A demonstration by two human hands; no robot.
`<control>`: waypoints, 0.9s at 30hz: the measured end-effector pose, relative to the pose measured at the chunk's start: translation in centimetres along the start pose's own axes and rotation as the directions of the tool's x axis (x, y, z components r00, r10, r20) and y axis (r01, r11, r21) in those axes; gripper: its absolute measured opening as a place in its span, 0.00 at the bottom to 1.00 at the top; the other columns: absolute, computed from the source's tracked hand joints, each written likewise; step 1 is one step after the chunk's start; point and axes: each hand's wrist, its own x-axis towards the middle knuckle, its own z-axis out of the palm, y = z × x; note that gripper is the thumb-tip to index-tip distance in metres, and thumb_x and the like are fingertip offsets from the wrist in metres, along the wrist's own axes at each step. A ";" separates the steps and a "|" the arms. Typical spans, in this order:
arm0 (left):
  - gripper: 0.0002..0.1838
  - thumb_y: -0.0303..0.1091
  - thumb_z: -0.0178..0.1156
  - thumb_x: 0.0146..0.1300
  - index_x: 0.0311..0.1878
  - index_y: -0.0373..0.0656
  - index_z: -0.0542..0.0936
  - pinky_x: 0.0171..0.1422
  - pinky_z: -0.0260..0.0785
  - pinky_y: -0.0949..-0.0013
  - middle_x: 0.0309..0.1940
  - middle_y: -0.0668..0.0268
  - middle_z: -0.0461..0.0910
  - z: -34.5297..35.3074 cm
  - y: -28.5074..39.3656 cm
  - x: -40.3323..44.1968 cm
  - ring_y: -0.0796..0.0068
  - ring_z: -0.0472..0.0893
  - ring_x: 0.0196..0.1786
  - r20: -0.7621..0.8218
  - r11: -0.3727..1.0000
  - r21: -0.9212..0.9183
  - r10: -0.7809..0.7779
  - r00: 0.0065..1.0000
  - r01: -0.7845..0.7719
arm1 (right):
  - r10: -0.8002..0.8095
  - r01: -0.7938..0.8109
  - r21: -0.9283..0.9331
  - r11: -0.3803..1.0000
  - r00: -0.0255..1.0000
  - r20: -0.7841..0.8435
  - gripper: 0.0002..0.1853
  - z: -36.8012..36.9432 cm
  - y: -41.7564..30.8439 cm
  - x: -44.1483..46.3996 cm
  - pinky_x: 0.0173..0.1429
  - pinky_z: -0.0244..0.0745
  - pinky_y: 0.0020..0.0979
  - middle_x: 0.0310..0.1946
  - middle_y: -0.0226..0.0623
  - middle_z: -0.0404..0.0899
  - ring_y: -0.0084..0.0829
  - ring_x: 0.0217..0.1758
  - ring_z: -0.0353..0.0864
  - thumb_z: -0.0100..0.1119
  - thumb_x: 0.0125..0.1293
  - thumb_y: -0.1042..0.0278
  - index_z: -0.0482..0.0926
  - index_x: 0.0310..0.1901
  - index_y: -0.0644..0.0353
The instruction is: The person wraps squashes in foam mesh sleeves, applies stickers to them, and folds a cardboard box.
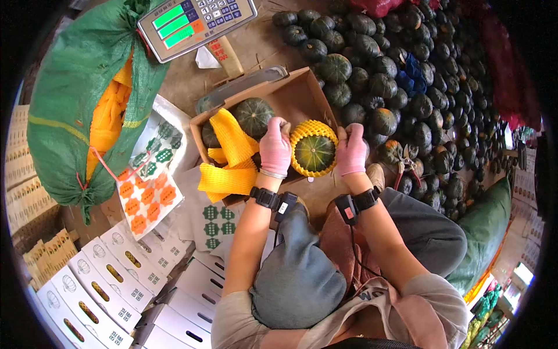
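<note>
A green pumpkin (314, 153) sits in a yellow foam net sleeve (297, 132), its striped top showing through the opening. My left hand (275, 148), in a pink glove, pinches the sleeve's left side. On the opposite side, my right hand (352, 151), also gloved, has its fingers closed at the sleeve's edge. Just beyond them is an open cardboard box (305, 96) with a dark green pumpkin (254, 117) in it. Loose yellow foam sleeves (229, 180) lie over the box's near left corner, beside my left hand.
A scale display (195, 26) stands behind the box. Many dark pumpkins (383, 87) cover the floor at right, with red-handled pruning shears (407, 166) among them. A green sack (64, 116) of yellow sleeves, sticker sheets (148, 200) and white cartons (110, 273) are on the left.
</note>
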 end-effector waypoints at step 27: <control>0.54 0.26 0.73 0.37 0.70 0.48 0.53 0.68 0.58 0.63 0.62 0.53 0.64 -3.2 0.1 -0.7 0.54 0.64 0.65 0.597 0.981 -0.192 0.150 0.788 -0.042 | -0.282 0.282 0.069 0.957 0.848 0.450 0.37 -3.2 -2.3 -0.7 0.57 0.69 0.39 0.51 0.50 0.64 0.55 0.53 0.69 0.44 0.44 0.87 0.63 0.62 0.56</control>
